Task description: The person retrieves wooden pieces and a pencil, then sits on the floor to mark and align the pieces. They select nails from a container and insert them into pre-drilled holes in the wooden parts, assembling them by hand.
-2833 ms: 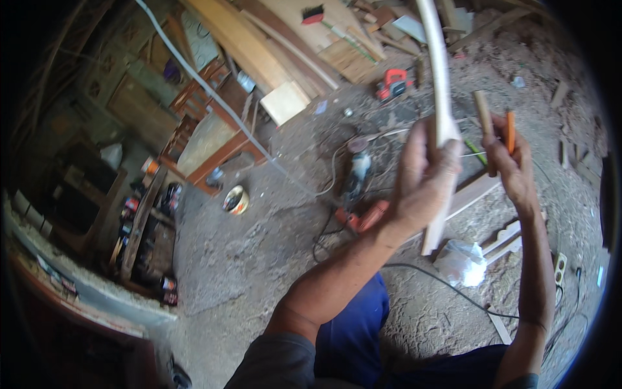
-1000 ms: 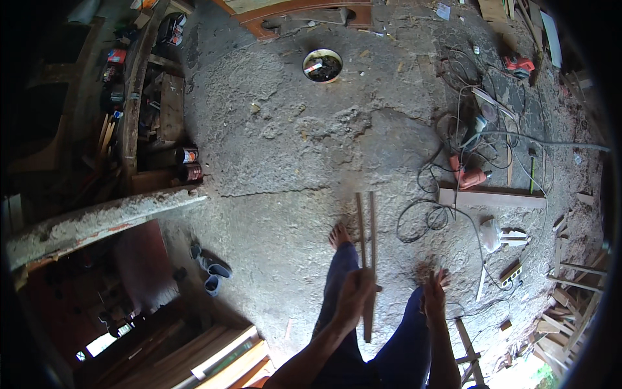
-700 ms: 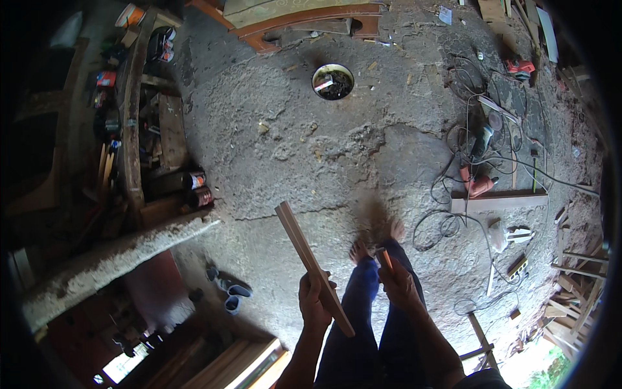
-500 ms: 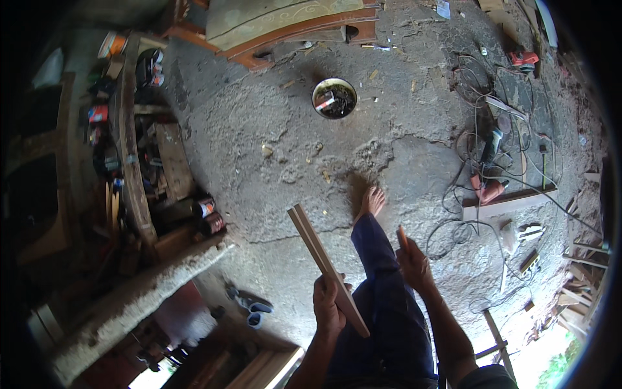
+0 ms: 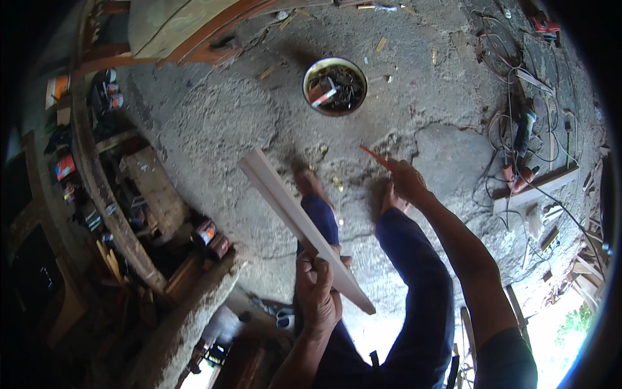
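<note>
Low and centre, the left hand [image 5: 317, 292] is closed around pale wooden strips [image 5: 291, 209], thumb across the near face and fingertips wrapping the far edge. The strips lie aslant in front of the body, their upper end pointing up to the left and their lower end passing beyond the hand to the right. Beneath them are legs in dark blue trousers [image 5: 414, 285]. Farther forward, the right hand [image 5: 409, 183] pinches a slim orange stick [image 5: 376, 156], its tip pointing up and left, well apart from the wood. Bare feet stand on the rough grey floor [image 5: 259, 104], the left foot [image 5: 310, 183] past the strips and the right foot [image 5: 393, 198] just below the right hand. Off to the left, two cans [image 5: 212, 238] lie beside a weathered wooden frame [image 5: 107, 188]. Over on the right, a plank [image 5: 551, 181] rests by a red drill [image 5: 522, 180] and a grinder [image 5: 525, 133], with cables looping around them. Beyond the hands sits a round tub [image 5: 332, 63] holding dark scraps and a small box [image 5: 322, 94]. Farthest off, wooden furniture [image 5: 188, 29] with a pale panel fills the upper left, and a red tool [image 5: 545, 26] lies at the upper right.
</note>
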Tool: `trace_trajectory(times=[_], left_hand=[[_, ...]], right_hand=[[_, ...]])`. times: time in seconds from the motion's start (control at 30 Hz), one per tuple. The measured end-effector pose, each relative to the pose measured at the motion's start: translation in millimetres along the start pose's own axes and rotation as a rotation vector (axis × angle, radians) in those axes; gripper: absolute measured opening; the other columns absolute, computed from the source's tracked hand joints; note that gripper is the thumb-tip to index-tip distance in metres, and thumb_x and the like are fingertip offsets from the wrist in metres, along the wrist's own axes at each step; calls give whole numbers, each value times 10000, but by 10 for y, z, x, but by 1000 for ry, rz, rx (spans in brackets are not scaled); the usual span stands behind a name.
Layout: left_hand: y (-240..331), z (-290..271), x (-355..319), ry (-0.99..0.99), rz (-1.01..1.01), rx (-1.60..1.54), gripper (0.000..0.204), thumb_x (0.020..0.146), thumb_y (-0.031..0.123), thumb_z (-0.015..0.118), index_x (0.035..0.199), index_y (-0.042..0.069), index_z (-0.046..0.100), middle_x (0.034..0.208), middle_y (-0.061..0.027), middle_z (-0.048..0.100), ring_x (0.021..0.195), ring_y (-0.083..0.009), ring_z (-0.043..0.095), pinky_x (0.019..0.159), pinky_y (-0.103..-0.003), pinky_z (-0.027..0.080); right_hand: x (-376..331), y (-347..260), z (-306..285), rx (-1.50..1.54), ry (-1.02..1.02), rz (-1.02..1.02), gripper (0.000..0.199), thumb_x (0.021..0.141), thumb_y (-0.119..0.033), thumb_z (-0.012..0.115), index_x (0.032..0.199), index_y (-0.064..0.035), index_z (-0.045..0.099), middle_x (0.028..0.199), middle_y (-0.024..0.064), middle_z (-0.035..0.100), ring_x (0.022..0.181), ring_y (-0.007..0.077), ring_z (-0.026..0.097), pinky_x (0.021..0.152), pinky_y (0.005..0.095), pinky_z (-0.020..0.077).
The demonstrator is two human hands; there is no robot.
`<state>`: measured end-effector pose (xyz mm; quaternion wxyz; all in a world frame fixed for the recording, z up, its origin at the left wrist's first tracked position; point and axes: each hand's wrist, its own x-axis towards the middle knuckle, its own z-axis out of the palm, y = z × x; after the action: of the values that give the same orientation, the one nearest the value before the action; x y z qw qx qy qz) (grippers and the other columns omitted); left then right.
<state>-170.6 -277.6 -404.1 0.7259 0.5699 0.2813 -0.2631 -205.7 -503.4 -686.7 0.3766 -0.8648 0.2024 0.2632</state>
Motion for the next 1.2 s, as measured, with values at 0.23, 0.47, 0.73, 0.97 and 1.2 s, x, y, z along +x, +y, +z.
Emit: trace_trajectory(times=[0.23, 0.47, 0.73, 0.97, 1.2], left_hand=[[529, -443, 1100, -110, 254, -23, 597, 975, 203, 696, 1456, 55, 374, 1315, -217, 558, 1089, -316, 626, 931, -513, 544], [793, -945, 1580, -394, 394, -115, 627, 1082, 242, 508, 1588, 28, 206, 1558, -228, 385, 1414, -415, 381, 1141, -536, 399], [431, -909, 1817, -595, 833, -251, 452, 1097, 270, 491, 1474, 40, 393, 1373, -169, 535, 1208, -371, 579, 1066, -536, 466], [313, -789, 1822, -673, 753, -357, 525, 1128, 290, 397, 1550, 7, 264, 1494, -157, 429, 1166, -299, 554, 1017, -486, 460], [335, -911, 1822, -657, 799, -372, 517, 1125, 297, 411, 1537, 17, 269, 1477, -148, 432, 1118, -286, 561, 981, -465, 455]], right_hand=[[1250, 318, 24, -319, 250, -423, 527, 834, 40, 624, 1315, -173, 650, 953, 93, 651, 950, 305, 674, 790, 451, 557], [1754, 623, -144, -449, 167, -570, 411, 878, -55, 668, 1258, -210, 641, 1079, 94, 624, 999, 271, 649, 897, 437, 516], [2201, -117, -957, -434, 256, -471, 183, 995, -169, 577, 959, -50, 712, 959, 179, 688, 890, 288, 698, 700, 416, 622], [2424, -1056, -482, -270, 261, -466, 567, 939, -464, 675, 1434, -203, 581, 1371, 217, 580, 1287, 387, 579, 1066, 501, 488], [2312, -904, -120, -495, 188, -516, 553, 899, -385, 747, 1377, -167, 574, 1340, 141, 612, 1270, 361, 566, 1068, 487, 452]])
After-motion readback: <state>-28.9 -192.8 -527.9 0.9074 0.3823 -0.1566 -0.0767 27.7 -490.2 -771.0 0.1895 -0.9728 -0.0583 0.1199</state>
